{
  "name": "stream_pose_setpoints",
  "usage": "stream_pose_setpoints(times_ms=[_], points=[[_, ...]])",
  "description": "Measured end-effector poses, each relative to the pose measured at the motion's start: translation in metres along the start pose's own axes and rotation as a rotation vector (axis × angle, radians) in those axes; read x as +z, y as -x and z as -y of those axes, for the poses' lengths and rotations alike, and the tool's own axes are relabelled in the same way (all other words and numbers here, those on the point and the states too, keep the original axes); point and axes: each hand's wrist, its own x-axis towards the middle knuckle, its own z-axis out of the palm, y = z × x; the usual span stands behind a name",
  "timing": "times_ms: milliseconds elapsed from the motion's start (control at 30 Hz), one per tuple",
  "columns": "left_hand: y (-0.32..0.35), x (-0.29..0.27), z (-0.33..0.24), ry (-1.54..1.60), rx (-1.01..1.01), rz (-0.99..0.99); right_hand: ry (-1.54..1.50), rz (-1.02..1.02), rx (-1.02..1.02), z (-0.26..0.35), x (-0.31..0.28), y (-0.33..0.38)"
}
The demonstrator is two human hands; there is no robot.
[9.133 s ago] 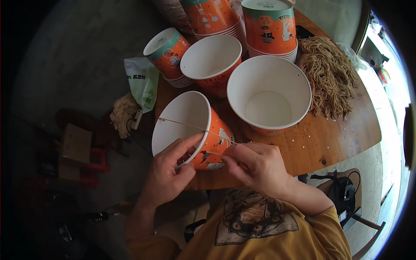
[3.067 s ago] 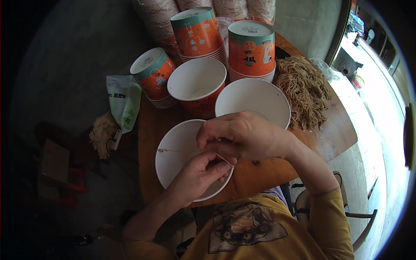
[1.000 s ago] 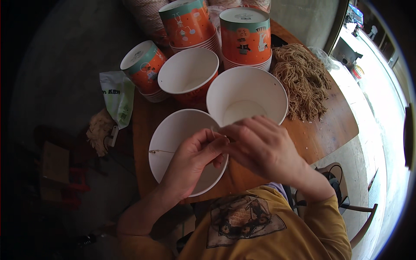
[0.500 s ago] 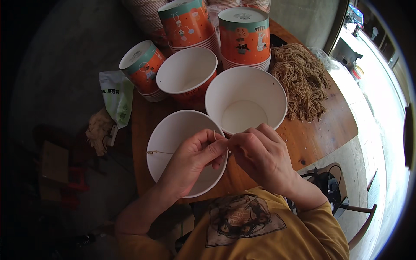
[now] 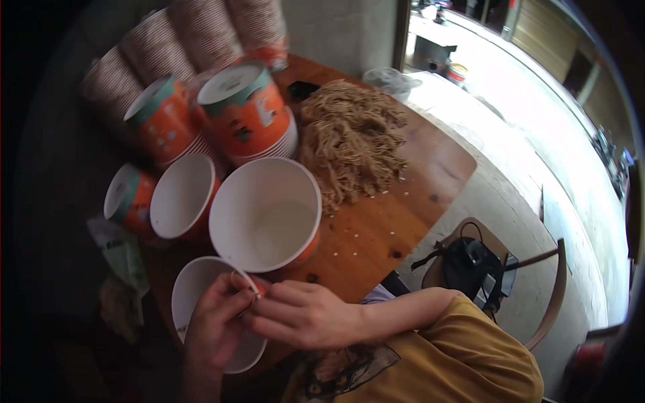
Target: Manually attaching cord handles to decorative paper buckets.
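The wooden table [image 5: 416,195] is crowded. The large empty paper bucket [image 5: 265,215] stands just beyond the pinch, and a judged risk is that it gets nudged or toppled by the knuckles. The smaller white bucket [image 5: 195,295] is held at the near table edge, under both hands; it could be tipped off if the rim is pulled. The left hand [image 5: 218,326] is curled over that rim, thumb and fingers pressed together. The right hand [image 5: 306,314] is reached across, fingertips pinching the thin handle strip [image 5: 245,282] against the left; the strip could slip or tear.
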Motion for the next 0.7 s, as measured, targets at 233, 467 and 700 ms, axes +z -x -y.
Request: stream_pose_setpoints(times_ms=[233, 467, 700], points=[[-0.006, 0.006, -0.005, -0.024, -0.056, 0.024, -0.016, -0.036, -0.051, -0.002, 0.008, 0.001], [0.002, 0.006, 0.008, -0.133, 0.144, 0.015, -0.038, -0.075, 0.139, -0.004, 0.004, 0.01], [0.001, 0.0, 0.019, -0.628, 0.431, -0.099, -0.29, 0.048, 0.359, 0.0, 0.006, 0.012]])
